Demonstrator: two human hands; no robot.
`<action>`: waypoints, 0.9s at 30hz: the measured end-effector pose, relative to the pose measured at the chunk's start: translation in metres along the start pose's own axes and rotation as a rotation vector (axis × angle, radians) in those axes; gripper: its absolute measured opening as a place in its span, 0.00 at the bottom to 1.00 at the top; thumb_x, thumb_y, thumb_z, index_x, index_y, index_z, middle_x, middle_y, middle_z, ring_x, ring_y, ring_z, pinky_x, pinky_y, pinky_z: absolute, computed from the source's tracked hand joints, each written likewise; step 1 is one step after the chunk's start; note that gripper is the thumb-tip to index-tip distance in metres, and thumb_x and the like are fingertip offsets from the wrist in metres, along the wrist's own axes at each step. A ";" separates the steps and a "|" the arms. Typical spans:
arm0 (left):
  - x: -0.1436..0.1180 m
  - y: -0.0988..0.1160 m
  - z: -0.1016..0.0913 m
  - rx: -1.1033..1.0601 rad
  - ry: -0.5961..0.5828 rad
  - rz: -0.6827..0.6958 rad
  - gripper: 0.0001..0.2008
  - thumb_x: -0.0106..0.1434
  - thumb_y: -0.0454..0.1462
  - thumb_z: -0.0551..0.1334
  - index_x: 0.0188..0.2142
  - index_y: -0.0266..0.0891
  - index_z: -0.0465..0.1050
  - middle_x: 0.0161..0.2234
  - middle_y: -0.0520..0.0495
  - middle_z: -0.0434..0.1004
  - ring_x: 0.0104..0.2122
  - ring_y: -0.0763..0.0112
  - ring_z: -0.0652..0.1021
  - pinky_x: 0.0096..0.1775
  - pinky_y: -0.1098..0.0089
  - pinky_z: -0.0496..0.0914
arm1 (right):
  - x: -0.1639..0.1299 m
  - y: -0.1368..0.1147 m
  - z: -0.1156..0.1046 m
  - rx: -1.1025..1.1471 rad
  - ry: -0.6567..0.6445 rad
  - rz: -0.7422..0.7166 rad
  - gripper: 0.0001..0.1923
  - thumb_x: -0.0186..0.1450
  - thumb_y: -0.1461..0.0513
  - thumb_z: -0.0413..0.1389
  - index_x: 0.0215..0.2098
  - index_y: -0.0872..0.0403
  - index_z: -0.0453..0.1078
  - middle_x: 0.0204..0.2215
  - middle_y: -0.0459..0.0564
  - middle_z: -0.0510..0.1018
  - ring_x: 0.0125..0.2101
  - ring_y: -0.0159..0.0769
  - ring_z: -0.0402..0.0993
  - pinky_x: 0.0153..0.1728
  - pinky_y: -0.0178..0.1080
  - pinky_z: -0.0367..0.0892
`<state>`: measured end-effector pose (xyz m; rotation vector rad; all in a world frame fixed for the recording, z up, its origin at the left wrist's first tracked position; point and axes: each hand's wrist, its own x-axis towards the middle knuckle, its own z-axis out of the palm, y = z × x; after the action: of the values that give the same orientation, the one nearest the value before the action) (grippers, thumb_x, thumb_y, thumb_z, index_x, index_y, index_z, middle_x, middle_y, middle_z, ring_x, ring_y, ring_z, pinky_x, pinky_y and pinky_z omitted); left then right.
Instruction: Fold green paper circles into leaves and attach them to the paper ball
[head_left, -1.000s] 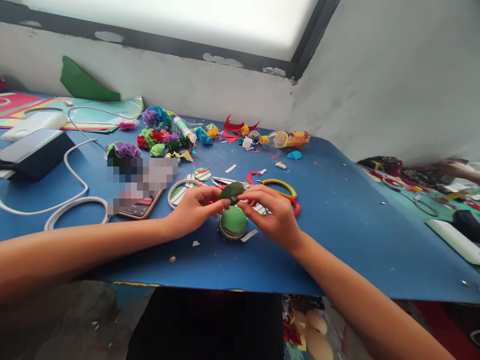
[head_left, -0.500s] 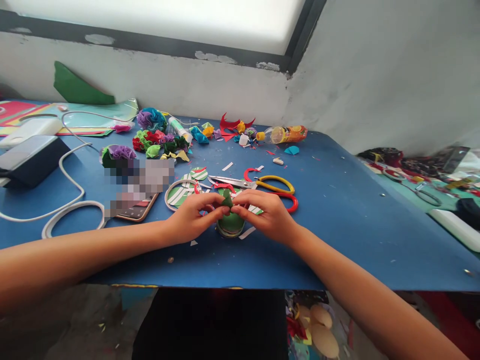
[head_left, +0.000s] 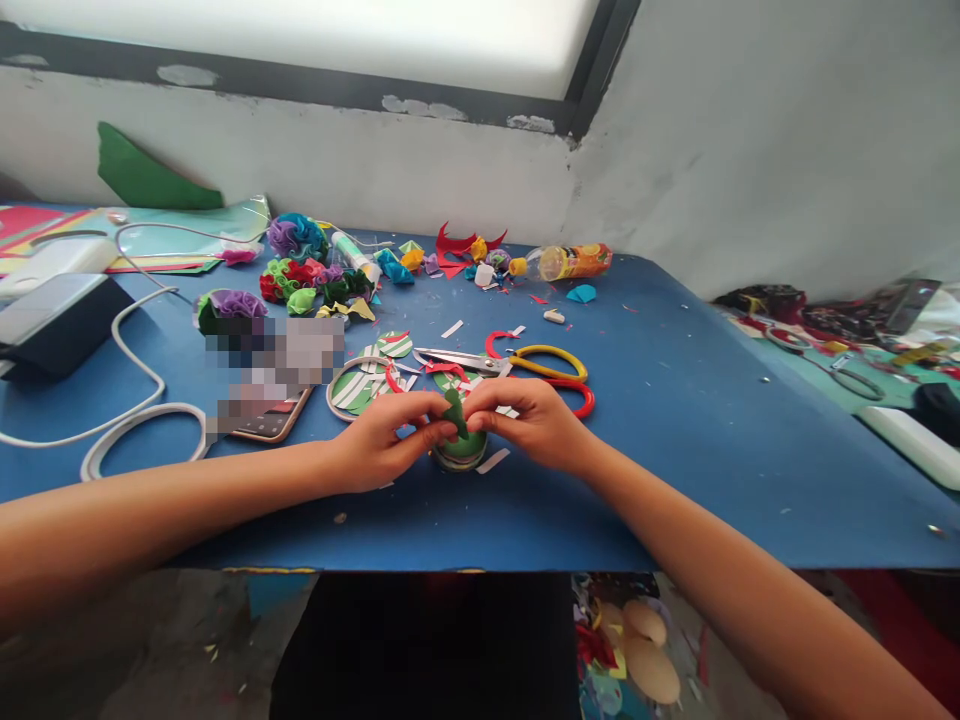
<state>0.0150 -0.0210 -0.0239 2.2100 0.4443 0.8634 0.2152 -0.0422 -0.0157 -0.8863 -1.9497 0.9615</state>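
Observation:
My left hand (head_left: pixel 405 436) pinches a small dark green piece of crinkled paper (head_left: pixel 455 414) between thumb and fingertips. At the other edge of that piece, the thumb and fingers of my right hand (head_left: pixel 525 420) are closed in a pinch on it. Just below the fingertips sits a round green object with a pale rim (head_left: pixel 460 458), partly hidden by the hands. Scissors (head_left: pixel 551 367) with yellow and red handles lie behind my right hand, blades pointing left. Green-and-white striped paper cutouts (head_left: pixel 364 380) rest behind my left hand.
Crumpled paper flowers (head_left: pixel 300 240), a glue stick (head_left: pixel 352 255) and a plastic bottle (head_left: pixel 574 262) lie along the back of the blue table (head_left: pixel 697 450). A phone (head_left: pixel 277 415), white cable (head_left: pixel 146 370) and dark box (head_left: pixel 64 325) are at left. Paper scraps lie around.
The green piece has been turned and shows longer between my fingertips, hanging lower. My right fingertips have shifted slightly. The whole view has moved a little.

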 end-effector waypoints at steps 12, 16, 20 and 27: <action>0.000 0.001 -0.001 0.012 0.013 0.027 0.04 0.62 0.32 0.55 0.32 0.33 0.67 0.25 0.51 0.70 0.25 0.81 0.71 0.29 0.81 0.67 | -0.001 -0.006 0.000 -0.020 -0.018 -0.060 0.06 0.59 0.62 0.57 0.31 0.58 0.72 0.28 0.49 0.75 0.29 0.29 0.71 0.33 0.33 0.67; 0.001 0.002 -0.001 0.013 0.022 0.034 0.04 0.62 0.31 0.55 0.32 0.33 0.67 0.24 0.51 0.70 0.25 0.81 0.71 0.29 0.81 0.67 | -0.002 -0.005 0.000 -0.042 -0.001 -0.073 0.06 0.59 0.62 0.57 0.31 0.58 0.72 0.27 0.49 0.76 0.29 0.29 0.71 0.32 0.33 0.67; 0.000 0.003 -0.001 0.008 0.026 0.033 0.04 0.62 0.31 0.55 0.31 0.33 0.67 0.24 0.51 0.70 0.25 0.81 0.71 0.28 0.82 0.68 | -0.002 -0.004 0.000 -0.084 0.001 -0.104 0.06 0.60 0.62 0.57 0.32 0.59 0.72 0.28 0.49 0.77 0.29 0.29 0.71 0.33 0.32 0.66; -0.001 0.001 -0.001 -0.017 0.020 0.017 0.04 0.62 0.32 0.55 0.33 0.33 0.67 0.25 0.50 0.70 0.26 0.80 0.72 0.28 0.81 0.69 | -0.002 -0.007 -0.001 -0.120 0.016 -0.151 0.05 0.60 0.64 0.56 0.32 0.58 0.72 0.27 0.48 0.77 0.29 0.27 0.70 0.32 0.31 0.65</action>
<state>0.0142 -0.0216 -0.0234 2.1939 0.4269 0.8964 0.2148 -0.0464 -0.0103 -0.7977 -2.0450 0.7552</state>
